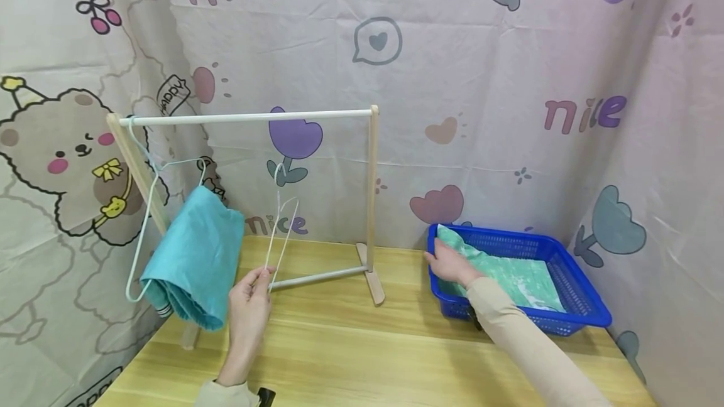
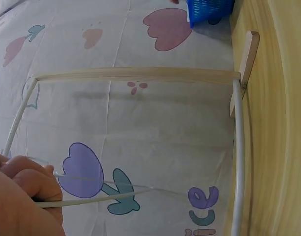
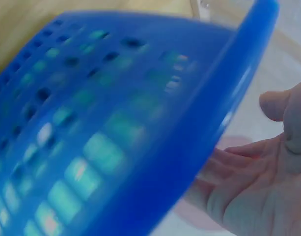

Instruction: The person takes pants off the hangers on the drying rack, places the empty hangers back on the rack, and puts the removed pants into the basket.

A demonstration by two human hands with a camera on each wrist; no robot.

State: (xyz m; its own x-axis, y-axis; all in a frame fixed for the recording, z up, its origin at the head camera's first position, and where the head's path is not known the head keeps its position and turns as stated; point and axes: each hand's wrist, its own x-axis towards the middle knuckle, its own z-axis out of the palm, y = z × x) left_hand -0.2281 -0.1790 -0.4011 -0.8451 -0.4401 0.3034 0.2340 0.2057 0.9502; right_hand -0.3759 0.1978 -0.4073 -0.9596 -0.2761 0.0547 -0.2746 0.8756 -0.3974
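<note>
My left hand [image 1: 249, 309] pinches a thin white hanger [image 1: 271, 237] between thumb and fingers, in front of the rack's lower bar. Its hook points up, below the top rail. The left wrist view has part of the hanger [image 2: 91, 200] sticking out past the fingers. At the left end of the blue basket [image 1: 594, 313], my right hand [image 1: 449, 264] reaches over the rim beside a green and white patterned cloth [image 1: 520, 278]. In the right wrist view, the thumb of the right hand [image 3: 258, 182] stands apart and the fingers stretch behind the basket rim, their tips hidden.
A wooden rack with a white top rail [image 1: 243, 118] stands at left. On it hangs a pale hanger [image 1: 142, 231] with a turquoise garment [image 1: 198, 256] draped over one side. A printed curtain [image 1: 492, 112] backs the wooden table [image 1: 362, 357].
</note>
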